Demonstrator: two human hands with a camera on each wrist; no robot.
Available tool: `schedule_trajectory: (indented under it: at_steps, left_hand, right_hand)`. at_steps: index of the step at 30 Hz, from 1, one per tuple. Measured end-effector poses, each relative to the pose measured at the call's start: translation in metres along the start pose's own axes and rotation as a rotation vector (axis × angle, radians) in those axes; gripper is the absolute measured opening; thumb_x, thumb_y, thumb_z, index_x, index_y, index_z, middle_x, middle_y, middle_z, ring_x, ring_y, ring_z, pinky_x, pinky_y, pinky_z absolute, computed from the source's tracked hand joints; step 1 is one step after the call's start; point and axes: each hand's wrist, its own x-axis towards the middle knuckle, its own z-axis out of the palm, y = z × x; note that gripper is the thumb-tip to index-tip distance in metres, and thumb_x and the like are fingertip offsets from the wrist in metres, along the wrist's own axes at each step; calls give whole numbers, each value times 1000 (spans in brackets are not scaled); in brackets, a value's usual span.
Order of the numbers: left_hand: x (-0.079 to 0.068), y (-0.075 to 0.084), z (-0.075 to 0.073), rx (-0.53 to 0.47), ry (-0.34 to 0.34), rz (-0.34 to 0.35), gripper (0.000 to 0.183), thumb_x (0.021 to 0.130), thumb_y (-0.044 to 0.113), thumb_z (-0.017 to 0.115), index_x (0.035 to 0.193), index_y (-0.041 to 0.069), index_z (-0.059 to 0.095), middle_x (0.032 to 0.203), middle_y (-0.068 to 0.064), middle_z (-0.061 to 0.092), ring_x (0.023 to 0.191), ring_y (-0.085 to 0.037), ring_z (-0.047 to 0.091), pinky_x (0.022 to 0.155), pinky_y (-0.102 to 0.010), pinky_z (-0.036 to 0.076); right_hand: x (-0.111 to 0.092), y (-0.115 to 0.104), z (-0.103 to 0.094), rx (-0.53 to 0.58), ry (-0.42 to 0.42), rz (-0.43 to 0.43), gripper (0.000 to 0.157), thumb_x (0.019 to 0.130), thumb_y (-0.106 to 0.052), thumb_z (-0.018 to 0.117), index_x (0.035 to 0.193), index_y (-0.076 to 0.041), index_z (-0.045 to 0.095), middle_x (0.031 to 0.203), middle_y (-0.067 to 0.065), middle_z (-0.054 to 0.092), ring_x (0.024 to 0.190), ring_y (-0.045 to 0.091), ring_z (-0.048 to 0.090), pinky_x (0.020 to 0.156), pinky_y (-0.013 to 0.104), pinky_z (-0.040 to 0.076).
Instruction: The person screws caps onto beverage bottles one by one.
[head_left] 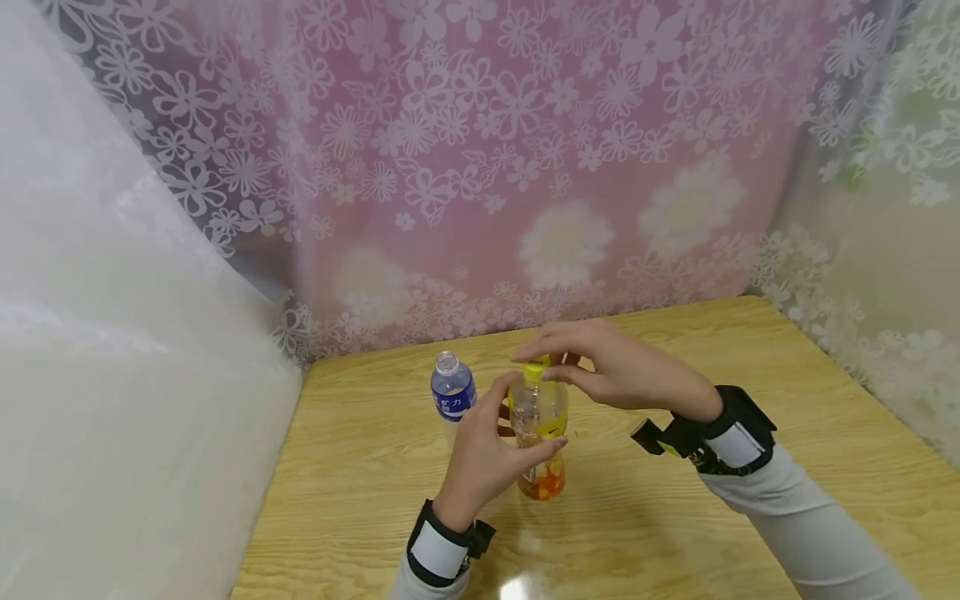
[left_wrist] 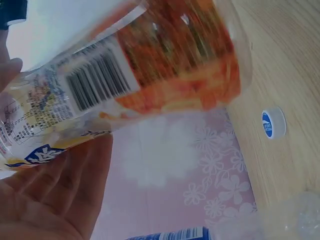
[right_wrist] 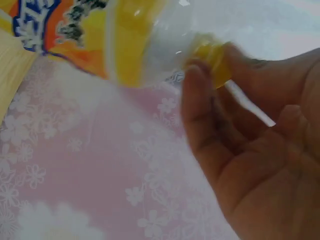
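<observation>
My left hand (head_left: pixel 480 462) grips a clear plastic bottle (head_left: pixel 542 479) around its middle, thumb on the near side. The bottle is upright, with an orange and yellow label and a barcode (left_wrist: pixel 97 75) facing the left wrist camera. From above, my right hand (head_left: pixel 603 362) pinches the bottle's yellow cap (head_left: pixel 535 369) between thumb and fingers. That yellow cap (right_wrist: pixel 220 62) sits at the bottle's neck in the right wrist view. Just left of it stands a blue-labelled bottle (head_left: pixel 453 392) with an uncapped mouth, its lower part hidden by my left hand.
A white cap with a blue top (left_wrist: pixel 273 123) lies on the wooden table (head_left: pixel 360 467). Pink flowered cloth (head_left: pixel 450 167) hangs along the table's back edge, and a whitish sheet (head_left: pixel 135 333) hangs on the left. Another pale flowered sheet (head_left: pixel 885 275) borders the right side.
</observation>
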Motion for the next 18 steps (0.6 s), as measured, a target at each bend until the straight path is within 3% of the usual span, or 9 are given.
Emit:
schedule_trajectory:
  at_steps: [4, 9, 13, 18]
  left_hand:
    - [0, -2, 0, -32, -19, 11, 78, 78, 45, 93, 143, 33, 53, 124, 5, 70, 102, -12, 69, 78, -24, 61]
    - [0, 0, 3, -58, -4, 16, 75, 78, 42, 93, 141, 29, 55, 120, 4, 71, 101, -13, 71, 78, -31, 64]
    - [0, 1, 4, -45, 12, 11, 74, 78, 42, 93, 140, 25, 55, 118, 3, 71, 99, -13, 71, 76, -34, 65]
    - [0, 4, 0, 5, 21, 36, 76, 77, 44, 93, 140, 29, 55, 118, 4, 72, 98, -12, 72, 76, -25, 63]
  right_hand:
    - [-1, 5, -2, 2, 1, -92, 27, 98, -5, 72, 121, -19, 75, 117, -7, 73, 86, 3, 61, 73, 25, 53]
    - [2, -1, 2, -127, 39, -63, 22, 96, -7, 75, 116, -17, 75, 111, -4, 73, 76, 3, 56, 68, 24, 51]
    - [3, -4, 4, -188, 50, -45, 20, 96, -9, 75, 115, -16, 75, 107, -2, 72, 79, 4, 58, 70, 24, 52]
    - [-2, 1, 0, -100, 44, -78, 25, 97, -12, 75, 121, -19, 74, 110, -6, 70, 82, 4, 56, 71, 24, 51]
